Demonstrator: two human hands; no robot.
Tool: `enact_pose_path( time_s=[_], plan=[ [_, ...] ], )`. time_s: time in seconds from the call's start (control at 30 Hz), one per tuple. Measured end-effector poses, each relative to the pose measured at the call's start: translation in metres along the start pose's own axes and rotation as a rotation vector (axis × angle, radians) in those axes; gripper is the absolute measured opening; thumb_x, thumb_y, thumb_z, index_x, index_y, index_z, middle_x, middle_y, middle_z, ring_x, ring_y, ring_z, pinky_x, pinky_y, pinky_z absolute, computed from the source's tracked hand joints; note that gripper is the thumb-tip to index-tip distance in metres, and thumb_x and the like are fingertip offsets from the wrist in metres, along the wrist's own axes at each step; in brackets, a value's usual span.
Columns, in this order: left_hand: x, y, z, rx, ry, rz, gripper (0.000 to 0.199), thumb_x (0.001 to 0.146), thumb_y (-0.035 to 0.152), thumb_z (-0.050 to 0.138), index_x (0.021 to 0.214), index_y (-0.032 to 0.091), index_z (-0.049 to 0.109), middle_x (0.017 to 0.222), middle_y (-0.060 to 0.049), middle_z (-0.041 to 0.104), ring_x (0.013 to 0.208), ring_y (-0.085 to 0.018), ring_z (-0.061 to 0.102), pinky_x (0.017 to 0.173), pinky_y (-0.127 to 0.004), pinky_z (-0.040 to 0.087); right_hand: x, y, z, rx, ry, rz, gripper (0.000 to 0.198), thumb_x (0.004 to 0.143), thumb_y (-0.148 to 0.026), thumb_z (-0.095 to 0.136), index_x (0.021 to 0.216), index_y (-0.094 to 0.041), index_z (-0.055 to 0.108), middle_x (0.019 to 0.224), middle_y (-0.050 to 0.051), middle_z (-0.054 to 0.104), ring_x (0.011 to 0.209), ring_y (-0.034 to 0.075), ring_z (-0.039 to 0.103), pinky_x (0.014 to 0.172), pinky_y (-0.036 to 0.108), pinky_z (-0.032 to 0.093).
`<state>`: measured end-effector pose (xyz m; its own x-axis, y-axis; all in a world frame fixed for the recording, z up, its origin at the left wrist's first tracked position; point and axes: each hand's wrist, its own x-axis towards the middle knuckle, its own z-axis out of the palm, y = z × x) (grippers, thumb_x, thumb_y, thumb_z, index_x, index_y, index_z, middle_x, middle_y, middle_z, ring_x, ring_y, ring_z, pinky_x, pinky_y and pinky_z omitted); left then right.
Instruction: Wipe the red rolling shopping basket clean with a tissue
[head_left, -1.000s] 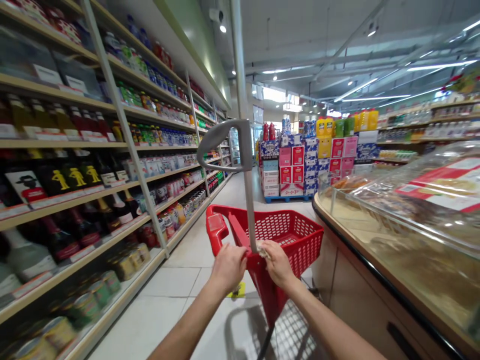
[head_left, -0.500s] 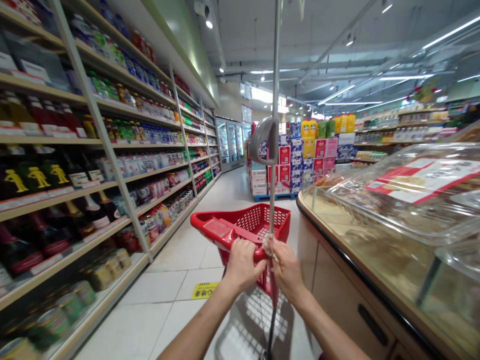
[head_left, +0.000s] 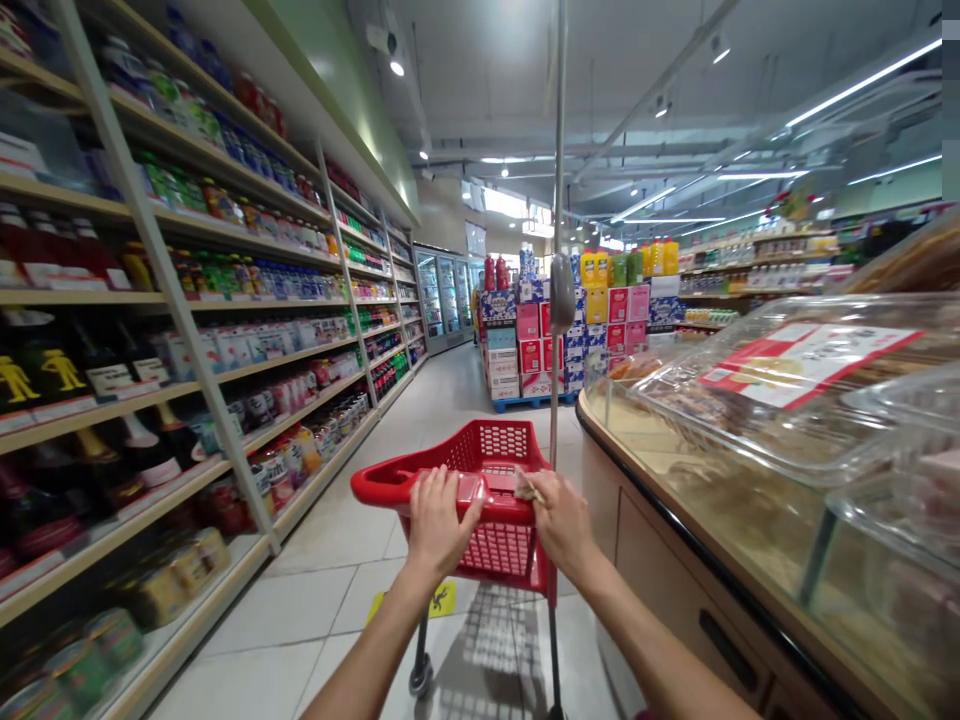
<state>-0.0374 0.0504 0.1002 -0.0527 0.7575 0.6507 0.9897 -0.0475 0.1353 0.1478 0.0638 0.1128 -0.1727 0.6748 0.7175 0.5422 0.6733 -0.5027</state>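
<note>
A red plastic shopping cart (head_left: 499, 548) stands in front of me with its basket bare inside as far as I can see. My left hand (head_left: 437, 525) is closed over the cart's red handle (head_left: 381, 487), fingers curled across the top. At the handle's right end, by the upright metal pole (head_left: 559, 150), my right hand (head_left: 562, 520) is closed around a crumpled pale tissue or cloth (head_left: 525, 486). Its fingers touch the handle; whether they also grip the pole is hidden. A grey piece (head_left: 561, 292) is fixed higher on the pole.
Shelves of bottles and cans (head_left: 247, 352) line the left side. On the right runs a counter (head_left: 637, 500) with clear plastic food packs (head_left: 810, 365). Stacked cartons (head_left: 529, 355) stand ahead on a blue pallet. A yellow floor sticker (head_left: 442, 600) lies under the cart.
The cart has swung so its handle faces me more squarely, and its basket has shifted left. My left hand has moved slightly left along with the handle. The sticker and cartons appear nearer.
</note>
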Motion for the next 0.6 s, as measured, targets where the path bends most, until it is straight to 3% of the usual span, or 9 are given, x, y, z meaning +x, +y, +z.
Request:
enact_pose_path(
  time_s=[0.1,0.2,0.3,0.4,0.5,0.6],
  plan=[
    [-0.004,-0.002,-0.002,-0.106,0.039,0.044,0.043,0.077,0.041,0.042,0.109,0.014,0.052,0.12,-0.013,0.051,0.115,-0.026,0.041,0.098,-0.049,0.026,0.005,-0.029,0.021,0.017,-0.086,-0.11,0.036,0.076,-0.008,0.038,0.103,-0.017,0.06,0.107,0.006,0.061,0.103,0.019,0.051,0.094,0.037,0.036],
    [-0.003,0.001,-0.014,-0.268,0.047,0.052,0.032,0.081,0.033,0.036,0.103,0.02,0.055,0.116,-0.008,0.055,0.111,-0.022,0.045,0.097,-0.048,0.029,0.011,-0.041,0.034,0.06,-0.141,-0.048,0.037,0.079,-0.018,0.042,0.113,-0.012,0.054,0.12,0.011,0.051,0.115,0.023,0.041,0.099,0.043,0.028],
    [0.0,0.017,-0.022,-0.369,0.106,0.029,0.034,0.083,0.029,0.031,0.111,0.02,0.049,0.124,-0.008,0.048,0.116,-0.019,0.041,0.097,-0.043,0.031,0.019,-0.038,0.032,0.232,-0.219,0.052,0.047,0.085,-0.035,0.036,0.125,-0.012,0.041,0.128,0.011,0.043,0.12,0.022,0.037,0.099,0.041,0.03],
    [0.001,0.041,-0.015,-0.295,0.045,0.131,0.043,0.079,0.028,0.041,0.12,0.015,0.041,0.127,-0.012,0.044,0.119,-0.022,0.037,0.097,-0.043,0.032,0.023,-0.023,0.024,0.34,-0.148,0.077,0.048,0.088,-0.039,0.025,0.128,-0.016,0.036,0.128,0.009,0.044,0.118,0.019,0.039,0.096,0.036,0.033],
    [0.0,0.05,-0.006,-0.179,0.029,0.201,0.04,0.076,0.025,0.046,0.114,0.015,0.046,0.121,-0.011,0.051,0.115,-0.023,0.041,0.095,-0.043,0.033,0.022,-0.002,0.017,0.152,-0.107,0.002,0.044,0.087,-0.037,0.029,0.121,-0.015,0.046,0.119,0.011,0.052,0.111,0.022,0.046,0.094,0.039,0.033],
    [-0.002,0.022,-0.012,-0.107,0.086,0.201,0.029,0.08,0.024,0.04,0.106,0.019,0.051,0.112,-0.007,0.058,0.105,-0.02,0.049,0.093,-0.043,0.034,0.018,0.013,0.013,-0.082,-0.241,-0.082,0.039,0.086,-0.033,0.031,0.112,-0.016,0.054,0.103,0.01,0.062,0.093,0.022,0.056,0.087,0.038,0.036]
  ],
)
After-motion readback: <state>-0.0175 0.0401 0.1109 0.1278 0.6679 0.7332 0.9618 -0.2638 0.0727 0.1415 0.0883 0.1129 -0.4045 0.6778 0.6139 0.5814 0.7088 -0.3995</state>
